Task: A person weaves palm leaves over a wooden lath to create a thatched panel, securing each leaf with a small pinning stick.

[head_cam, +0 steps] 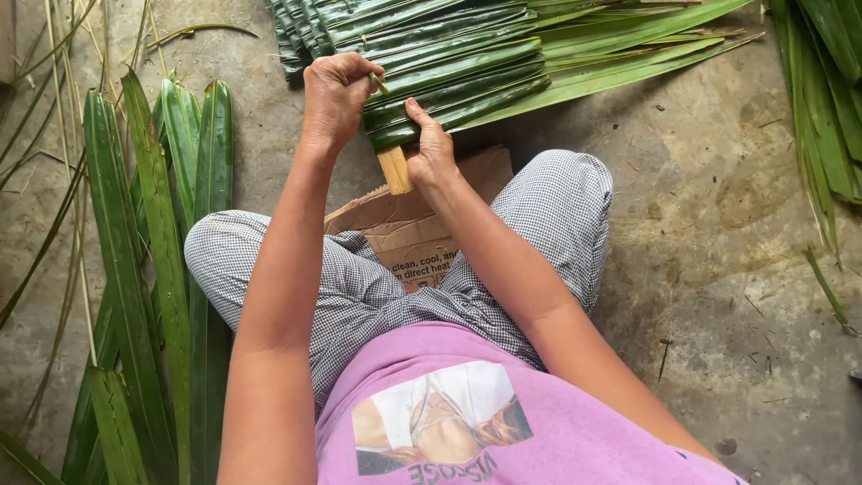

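1. The person sits on a concrete floor (718, 269) with legs crossed, and a flat piece of cardboard (404, 229) lies between the knees.
2. Just beyond the cardboard lies a panel (449, 54) of folded green palm leaves, set in overlapping rows along a pale wooden stick (394, 169).
3. The near end of the stick comes out from under the leaves and points toward the cardboard, almost touching its far edge.
4. The left hand (334, 97) is above the cardboard, a little to the left of the stick, at the near edge of the panel.
5. This hand is closed into a loose fist, and its fingers pinch a small green strip (380, 84) that rises from the leaves.
6. The right hand (431, 148) is just beside the stick, on its right side, directly beyond the cardboard.
7. Its thumb lies pressed flat along the lowest folded leaf, and the other fingers curl under the edge of the panel, so it clamps the leaf against the stick.
8. Left of the cardboard, past the knee, a bundle of long loose leaves (162, 269) lies on the floor.
9. Far right of the cardboard, more green leaves (831, 99) hang down at the edge of the view.
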